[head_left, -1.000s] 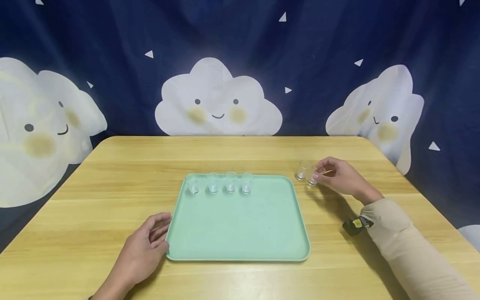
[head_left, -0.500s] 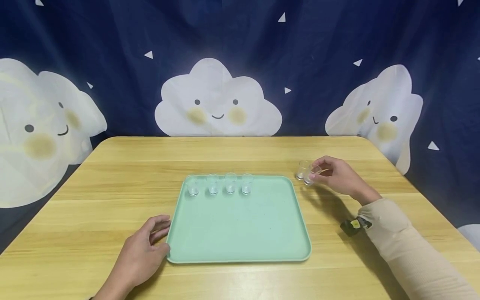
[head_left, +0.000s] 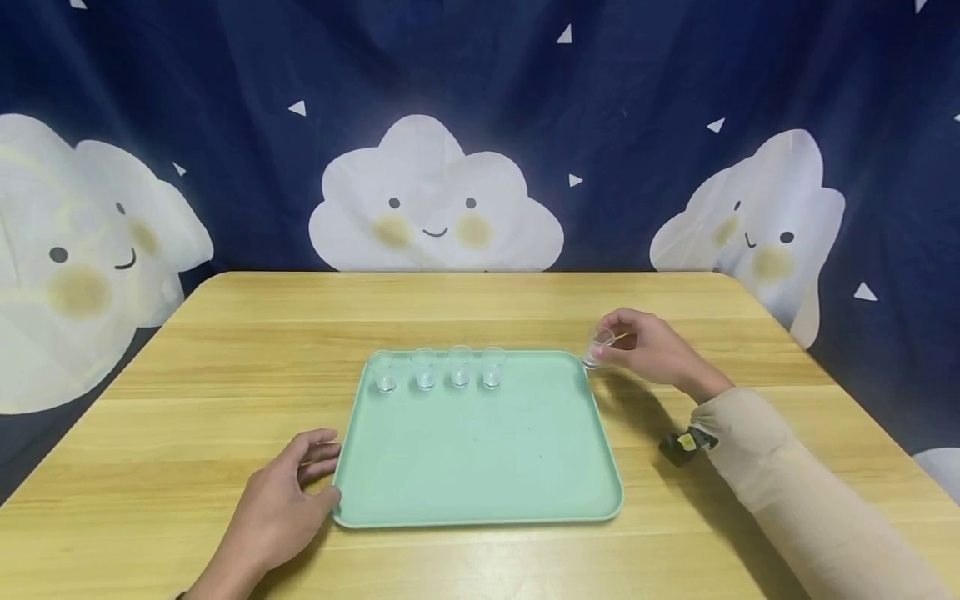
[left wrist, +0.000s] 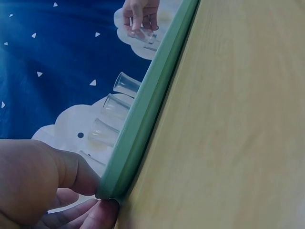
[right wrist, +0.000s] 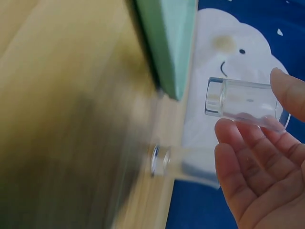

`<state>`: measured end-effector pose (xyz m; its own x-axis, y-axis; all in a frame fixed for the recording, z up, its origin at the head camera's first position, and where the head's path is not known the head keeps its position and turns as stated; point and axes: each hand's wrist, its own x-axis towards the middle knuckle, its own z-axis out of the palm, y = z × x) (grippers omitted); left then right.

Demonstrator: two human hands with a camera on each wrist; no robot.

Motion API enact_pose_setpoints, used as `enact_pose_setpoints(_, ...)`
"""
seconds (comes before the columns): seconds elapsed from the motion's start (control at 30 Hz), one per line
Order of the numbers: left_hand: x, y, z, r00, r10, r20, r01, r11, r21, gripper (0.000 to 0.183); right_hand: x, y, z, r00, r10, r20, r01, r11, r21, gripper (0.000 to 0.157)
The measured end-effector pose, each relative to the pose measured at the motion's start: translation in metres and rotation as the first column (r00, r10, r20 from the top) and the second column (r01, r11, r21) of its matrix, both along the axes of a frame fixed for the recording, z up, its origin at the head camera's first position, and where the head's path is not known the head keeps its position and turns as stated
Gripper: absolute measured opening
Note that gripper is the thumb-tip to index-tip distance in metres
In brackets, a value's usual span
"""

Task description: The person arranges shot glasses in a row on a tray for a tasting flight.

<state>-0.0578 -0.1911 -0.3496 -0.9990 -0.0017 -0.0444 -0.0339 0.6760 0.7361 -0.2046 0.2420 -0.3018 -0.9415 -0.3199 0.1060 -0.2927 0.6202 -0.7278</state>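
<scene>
My right hand (head_left: pixel 648 346) pinches a small clear shot glass (right wrist: pixel 245 102) between thumb and fingers, base down, close to the far right corner of the green tray (head_left: pixel 480 458). A second shot glass (right wrist: pixel 190 164) stands on the table just past the held one; in the head view the hand and held glass mostly cover it. Near the tray's front left corner, my left hand (head_left: pixel 281 500) holds the edge, its thumb and fingertips on the rim in the left wrist view. Several shot glasses (head_left: pixel 460 371) stand upright in a row along the tray's far left side.
The tray lies on a light wooden table (head_left: pixel 225 358). Behind the table's far edge hangs a dark blue curtain (head_left: pixel 615 100) with white clouds. A dark device with a yellow mark (head_left: pixel 684 446) is strapped on the right wrist.
My right hand has moved left with the shot glass, from beside the second glass to the tray's far right corner. My left hand stays at the tray's edge.
</scene>
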Motion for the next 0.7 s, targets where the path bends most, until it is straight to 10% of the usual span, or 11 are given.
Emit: enact_pose_setpoints(0.7,0.001,0.001,0.001,1.000,-0.006,-0.011,0.007,1.000,0.023,0.052,-0.018,-0.051,-0.006,0.992,0.127,0.016,-0.127,0.992,-0.006,0.027)
